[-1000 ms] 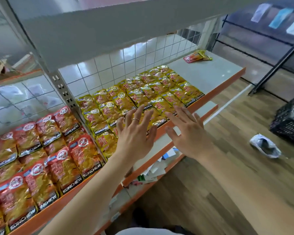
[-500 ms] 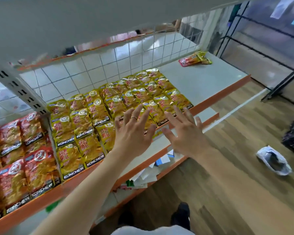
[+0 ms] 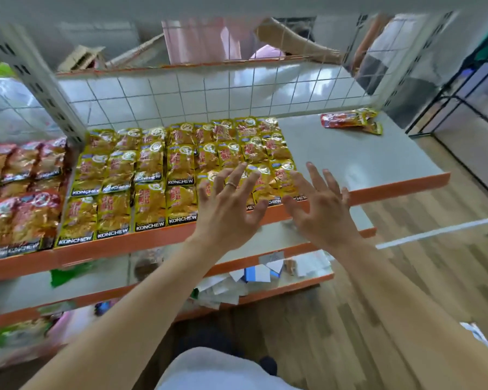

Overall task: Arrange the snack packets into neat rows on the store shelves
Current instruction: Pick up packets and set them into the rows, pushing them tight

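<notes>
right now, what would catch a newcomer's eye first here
The block of yellow Konchew packets laid in rows on the left half of the orange-edged shelf stands out first. The left hand and right hand are spread open over its front right corner. A couple of loose packets lie alone at the shelf's back right corner.

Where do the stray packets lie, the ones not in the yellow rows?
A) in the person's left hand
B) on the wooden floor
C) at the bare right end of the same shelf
C: the stray packets lie at the bare right end of the shelf, near the back grid, apart from the yellow rows.
</notes>
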The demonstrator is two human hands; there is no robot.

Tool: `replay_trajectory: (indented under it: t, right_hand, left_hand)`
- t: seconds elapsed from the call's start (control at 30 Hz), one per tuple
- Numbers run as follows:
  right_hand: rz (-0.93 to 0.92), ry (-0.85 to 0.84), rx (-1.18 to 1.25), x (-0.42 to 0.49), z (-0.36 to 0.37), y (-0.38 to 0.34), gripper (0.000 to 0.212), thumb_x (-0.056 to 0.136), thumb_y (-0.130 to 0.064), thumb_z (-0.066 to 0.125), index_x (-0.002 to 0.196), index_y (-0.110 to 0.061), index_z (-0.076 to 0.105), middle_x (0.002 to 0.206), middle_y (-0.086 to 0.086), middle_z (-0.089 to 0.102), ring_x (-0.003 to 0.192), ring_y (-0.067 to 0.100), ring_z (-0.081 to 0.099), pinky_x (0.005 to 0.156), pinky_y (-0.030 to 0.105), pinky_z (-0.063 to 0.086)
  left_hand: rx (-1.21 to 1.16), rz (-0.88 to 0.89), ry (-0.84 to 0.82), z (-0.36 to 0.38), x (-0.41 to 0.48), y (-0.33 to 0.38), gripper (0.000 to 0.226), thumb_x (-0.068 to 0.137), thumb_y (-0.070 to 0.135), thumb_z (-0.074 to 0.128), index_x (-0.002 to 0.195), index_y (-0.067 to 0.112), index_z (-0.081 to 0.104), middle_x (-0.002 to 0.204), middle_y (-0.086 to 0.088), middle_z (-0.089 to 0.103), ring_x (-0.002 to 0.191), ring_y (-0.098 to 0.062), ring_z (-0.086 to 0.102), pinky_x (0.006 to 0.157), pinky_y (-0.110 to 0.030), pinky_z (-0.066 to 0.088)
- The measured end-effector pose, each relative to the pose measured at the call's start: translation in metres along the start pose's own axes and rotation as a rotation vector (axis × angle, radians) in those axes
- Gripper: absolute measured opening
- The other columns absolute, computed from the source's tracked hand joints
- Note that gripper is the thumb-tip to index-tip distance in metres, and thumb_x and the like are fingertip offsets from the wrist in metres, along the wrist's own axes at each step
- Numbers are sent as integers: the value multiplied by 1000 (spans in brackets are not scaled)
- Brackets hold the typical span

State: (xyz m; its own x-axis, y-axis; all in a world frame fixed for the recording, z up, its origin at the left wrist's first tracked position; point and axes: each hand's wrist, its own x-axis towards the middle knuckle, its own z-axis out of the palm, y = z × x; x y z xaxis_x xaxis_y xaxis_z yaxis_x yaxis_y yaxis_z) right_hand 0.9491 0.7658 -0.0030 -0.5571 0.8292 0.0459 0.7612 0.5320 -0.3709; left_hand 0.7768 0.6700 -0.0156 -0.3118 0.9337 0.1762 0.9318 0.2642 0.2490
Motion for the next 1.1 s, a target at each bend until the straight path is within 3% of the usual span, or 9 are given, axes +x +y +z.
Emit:
replay_trajectory:
  t: [0.13, 0.3, 0.53, 0.7, 1.1]
  right_hand:
    - [-59, -12, -19, 16, -3, 3, 61, 97, -62, 40, 152, -39, 32, 167, -5, 14, 153, 25, 6, 118, 62, 6]
    - [-62, -40, -86, 30, -12, 12, 69, 90, -67, 30, 152, -39, 32, 166, -7, 13, 153, 24, 7, 118, 62, 8]
    - [4, -4, -197, 47, -23, 54, 62, 97, -60, 44, 153, -37, 31, 167, -4, 14, 153, 26, 10, 117, 62, 11]
    - [-52, 1, -178, 55, -26, 63, 63, 97, -53, 50, 154, -36, 28, 167, -6, 13, 154, 23, 8, 118, 61, 10]
    - [-81, -112, -198, 176, -51, 187, 66, 97, -39, 56, 156, -29, 27, 164, 0, 23, 150, 27, 22, 115, 57, 22]
  left_hand:
    - [2, -26, -31, 7, 18, 0, 69, 91, 65, 23, 153, 35, 32, 164, 5, 23, 150, -21, 19, 114, -56, 17]
    - [-39, -3, -6, 16, 50, 5, 68, 92, 63, 26, 152, 34, 33, 164, 4, 25, 149, -23, 21, 113, -55, 20]
    - [-94, 70, -18, 39, 84, 30, 66, 92, 61, 30, 151, 34, 35, 164, 5, 22, 148, -23, 19, 112, -56, 18]
    - [-76, 85, -13, 43, 93, 41, 63, 93, 61, 31, 151, 34, 35, 164, 5, 24, 149, -23, 21, 111, -53, 17]
    - [-82, -146, -55, 63, 121, 86, 66, 90, 60, 30, 151, 35, 35, 165, 8, 19, 151, -21, 13, 113, -50, 13]
